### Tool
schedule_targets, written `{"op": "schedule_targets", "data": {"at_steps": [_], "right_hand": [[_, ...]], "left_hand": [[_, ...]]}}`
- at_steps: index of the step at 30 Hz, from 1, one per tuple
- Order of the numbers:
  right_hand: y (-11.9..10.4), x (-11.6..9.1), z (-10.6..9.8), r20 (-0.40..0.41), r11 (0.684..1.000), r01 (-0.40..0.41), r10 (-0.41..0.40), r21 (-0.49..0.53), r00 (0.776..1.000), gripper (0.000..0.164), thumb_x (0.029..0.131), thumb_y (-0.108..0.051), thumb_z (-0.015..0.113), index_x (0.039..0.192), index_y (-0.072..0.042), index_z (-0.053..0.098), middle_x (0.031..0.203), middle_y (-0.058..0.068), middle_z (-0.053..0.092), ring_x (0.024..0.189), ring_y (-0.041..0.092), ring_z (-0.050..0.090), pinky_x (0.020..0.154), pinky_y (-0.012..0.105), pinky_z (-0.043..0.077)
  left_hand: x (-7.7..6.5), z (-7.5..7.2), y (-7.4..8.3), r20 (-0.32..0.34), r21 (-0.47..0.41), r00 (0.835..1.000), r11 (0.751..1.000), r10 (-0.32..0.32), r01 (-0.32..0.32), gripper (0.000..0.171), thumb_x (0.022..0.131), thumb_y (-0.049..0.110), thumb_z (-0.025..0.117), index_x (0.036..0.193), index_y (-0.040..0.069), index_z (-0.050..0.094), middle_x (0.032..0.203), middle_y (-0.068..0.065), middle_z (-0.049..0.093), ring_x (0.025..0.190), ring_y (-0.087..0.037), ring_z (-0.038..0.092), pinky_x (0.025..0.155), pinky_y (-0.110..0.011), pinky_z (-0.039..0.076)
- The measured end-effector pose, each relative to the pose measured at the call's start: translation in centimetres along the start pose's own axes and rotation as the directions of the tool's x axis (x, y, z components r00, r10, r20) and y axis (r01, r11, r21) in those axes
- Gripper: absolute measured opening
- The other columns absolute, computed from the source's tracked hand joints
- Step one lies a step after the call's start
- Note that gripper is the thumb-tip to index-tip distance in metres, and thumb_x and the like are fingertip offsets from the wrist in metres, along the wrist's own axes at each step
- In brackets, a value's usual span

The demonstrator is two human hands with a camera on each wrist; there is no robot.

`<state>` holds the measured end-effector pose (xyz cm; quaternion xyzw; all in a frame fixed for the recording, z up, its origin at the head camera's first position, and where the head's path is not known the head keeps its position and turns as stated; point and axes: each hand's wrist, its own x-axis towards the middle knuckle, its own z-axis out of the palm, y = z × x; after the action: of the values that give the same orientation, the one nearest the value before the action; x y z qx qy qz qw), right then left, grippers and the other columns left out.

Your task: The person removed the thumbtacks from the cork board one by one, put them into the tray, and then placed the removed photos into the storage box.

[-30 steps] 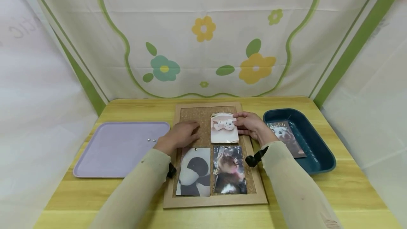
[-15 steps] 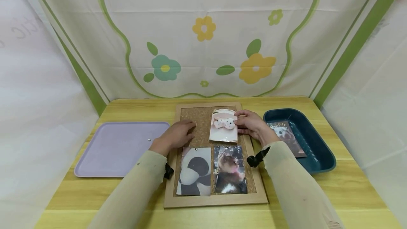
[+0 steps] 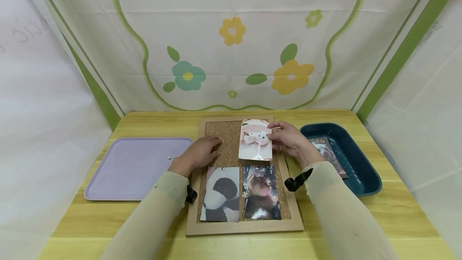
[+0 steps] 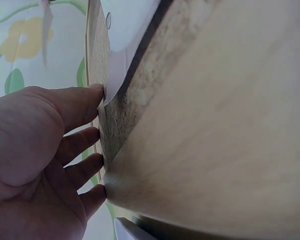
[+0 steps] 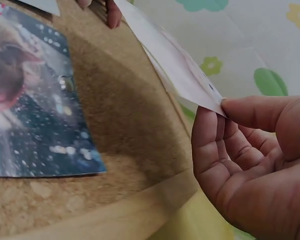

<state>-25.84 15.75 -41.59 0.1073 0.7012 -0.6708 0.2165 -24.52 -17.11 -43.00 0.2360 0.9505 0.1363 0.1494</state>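
Two-handed: with the right hand (image 3: 290,139), pinches the pink photo (image 3: 254,149) by its edge over the corkboard (image 3: 227,133), likely leaving its picture uncovered; rests the relaxed left hand (image 3: 199,153) there, perhaps steadying.

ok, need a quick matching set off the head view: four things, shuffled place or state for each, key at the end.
1. lilac tray
2. pale pink picture
3. dark teal tub
4. grey-and-white picture

A. right of the corkboard, with a photo inside
B. lying on the corkboard, a pin at its top edge
C. left of the corkboard
D. pinched in the right hand

Pairs: 1-C, 2-D, 3-A, 4-B
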Motion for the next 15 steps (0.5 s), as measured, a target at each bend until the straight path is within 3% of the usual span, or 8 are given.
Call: {"op": "schedule_targets", "data": {"at_steps": [15], "right_hand": [[-2.0,-3.5,-2.2,0.05,0.991,0.081,-0.076,-0.104,0.996,0.042,0.104,-0.007,0.065,0.142,-0.005,0.048,0.108,0.005,0.056,0.089,0.017,0.064,0.078,0.032,0.062]], "left_hand": [[-0.8,-0.1,-0.7,-0.001,0.024,1.0,1.0,0.018,-0.018,0.06,0.109,0.032,0.059,0.162,0.008,0.042,0.17,-0.018,0.035,0.154,-0.041,0.037,0.126,-0.053,0.033]]}}
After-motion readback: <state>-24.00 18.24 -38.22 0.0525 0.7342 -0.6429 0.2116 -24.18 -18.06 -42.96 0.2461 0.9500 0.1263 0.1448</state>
